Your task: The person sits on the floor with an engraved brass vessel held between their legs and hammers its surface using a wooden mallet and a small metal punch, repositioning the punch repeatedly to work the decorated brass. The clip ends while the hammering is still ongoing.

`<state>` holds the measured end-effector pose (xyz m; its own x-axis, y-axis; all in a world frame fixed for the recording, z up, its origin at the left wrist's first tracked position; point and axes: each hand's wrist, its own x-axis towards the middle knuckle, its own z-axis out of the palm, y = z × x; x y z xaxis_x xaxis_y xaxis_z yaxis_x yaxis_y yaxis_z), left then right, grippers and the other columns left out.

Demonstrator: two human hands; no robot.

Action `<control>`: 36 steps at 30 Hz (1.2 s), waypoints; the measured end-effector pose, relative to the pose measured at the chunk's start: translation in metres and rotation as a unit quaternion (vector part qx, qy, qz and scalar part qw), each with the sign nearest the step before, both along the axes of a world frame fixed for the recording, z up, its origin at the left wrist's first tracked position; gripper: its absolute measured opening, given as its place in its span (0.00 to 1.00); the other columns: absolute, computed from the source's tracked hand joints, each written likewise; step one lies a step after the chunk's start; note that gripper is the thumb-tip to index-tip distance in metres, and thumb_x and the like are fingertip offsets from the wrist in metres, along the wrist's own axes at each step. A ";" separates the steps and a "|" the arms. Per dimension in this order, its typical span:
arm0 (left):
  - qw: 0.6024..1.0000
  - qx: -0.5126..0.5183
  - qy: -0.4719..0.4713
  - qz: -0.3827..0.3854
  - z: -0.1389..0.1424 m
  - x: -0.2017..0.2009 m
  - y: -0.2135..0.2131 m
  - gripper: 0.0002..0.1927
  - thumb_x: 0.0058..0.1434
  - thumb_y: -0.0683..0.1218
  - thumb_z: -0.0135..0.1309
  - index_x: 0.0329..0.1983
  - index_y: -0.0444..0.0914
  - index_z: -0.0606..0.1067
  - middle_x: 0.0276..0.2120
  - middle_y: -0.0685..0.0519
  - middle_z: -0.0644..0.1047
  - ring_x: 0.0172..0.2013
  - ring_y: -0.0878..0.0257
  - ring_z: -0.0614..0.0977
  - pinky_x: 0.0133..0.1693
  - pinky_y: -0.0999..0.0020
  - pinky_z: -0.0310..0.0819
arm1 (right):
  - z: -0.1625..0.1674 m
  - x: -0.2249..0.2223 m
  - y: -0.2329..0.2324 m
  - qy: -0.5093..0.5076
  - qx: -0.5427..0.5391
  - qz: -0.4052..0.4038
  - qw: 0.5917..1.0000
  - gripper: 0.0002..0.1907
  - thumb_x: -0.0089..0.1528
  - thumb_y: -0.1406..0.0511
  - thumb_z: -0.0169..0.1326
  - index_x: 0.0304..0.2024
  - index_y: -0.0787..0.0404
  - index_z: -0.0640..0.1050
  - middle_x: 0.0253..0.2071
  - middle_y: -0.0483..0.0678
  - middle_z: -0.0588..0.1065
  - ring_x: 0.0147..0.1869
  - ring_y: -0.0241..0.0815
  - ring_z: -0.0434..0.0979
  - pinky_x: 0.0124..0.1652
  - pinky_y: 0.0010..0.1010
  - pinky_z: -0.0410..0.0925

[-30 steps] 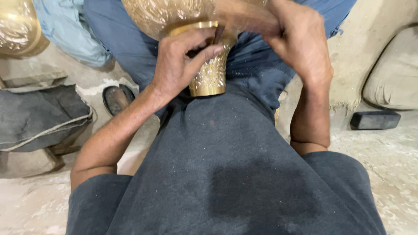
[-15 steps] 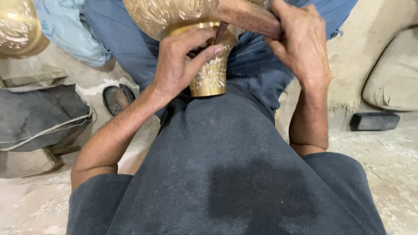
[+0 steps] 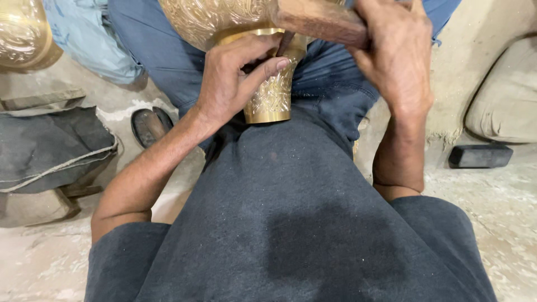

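Note:
An engraved brass vase lies across my lap, its narrow neck pointing toward me and its round body at the top of the view. My left hand wraps around the neck and pinches a thin dark metal punch against the brass. My right hand grips the brown wooden handle of a mallet, which lies over the vase just above the punch.
A second brass vessel sits at the top left. A dark cloth bundle and a small dark dish lie on the floor at left. A black block and a beige cushion are at right.
The mallet has swung into view from the right and now lies over the vase near the punch. My left hand has kept its hold on the neck.

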<state>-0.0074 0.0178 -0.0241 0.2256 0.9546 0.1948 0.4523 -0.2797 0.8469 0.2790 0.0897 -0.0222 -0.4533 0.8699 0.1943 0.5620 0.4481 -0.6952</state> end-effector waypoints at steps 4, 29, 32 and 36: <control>0.999 -0.032 -0.023 0.001 0.001 0.002 -0.002 0.18 0.72 0.48 0.63 0.58 0.33 0.79 0.40 0.47 0.83 0.37 0.62 0.85 0.39 0.67 0.81 | 0.001 0.002 0.001 -0.001 -0.026 -0.020 0.999 0.10 0.65 0.73 0.65 0.38 0.67 0.74 0.32 0.56 0.75 0.34 0.51 0.76 0.35 0.35 0.67; 1.000 0.006 -0.012 0.000 0.003 0.002 -0.002 0.16 0.72 0.49 0.64 0.57 0.35 0.79 0.40 0.49 0.82 0.37 0.62 0.84 0.39 0.65 0.79 | 0.023 -0.008 -0.001 -0.073 0.073 0.035 0.994 0.19 0.58 0.77 0.64 0.50 0.68 0.75 0.38 0.60 0.76 0.40 0.58 0.79 0.40 0.39 0.70; 1.000 -0.025 -0.010 -0.003 0.004 0.002 -0.001 0.17 0.71 0.47 0.63 0.58 0.34 0.79 0.36 0.50 0.81 0.35 0.62 0.84 0.36 0.65 0.78 | 0.020 -0.009 0.000 -0.004 0.029 -0.009 1.000 0.13 0.62 0.76 0.63 0.47 0.66 0.75 0.38 0.59 0.77 0.39 0.60 0.78 0.38 0.39 0.70; 1.000 0.003 -0.011 -0.007 0.003 0.000 -0.001 0.17 0.73 0.48 0.63 0.59 0.35 0.79 0.38 0.50 0.81 0.36 0.62 0.83 0.38 0.64 0.78 | 0.029 -0.009 0.003 -0.064 0.052 0.032 0.996 0.12 0.60 0.74 0.67 0.42 0.66 0.76 0.36 0.57 0.78 0.36 0.59 0.78 0.36 0.41 0.68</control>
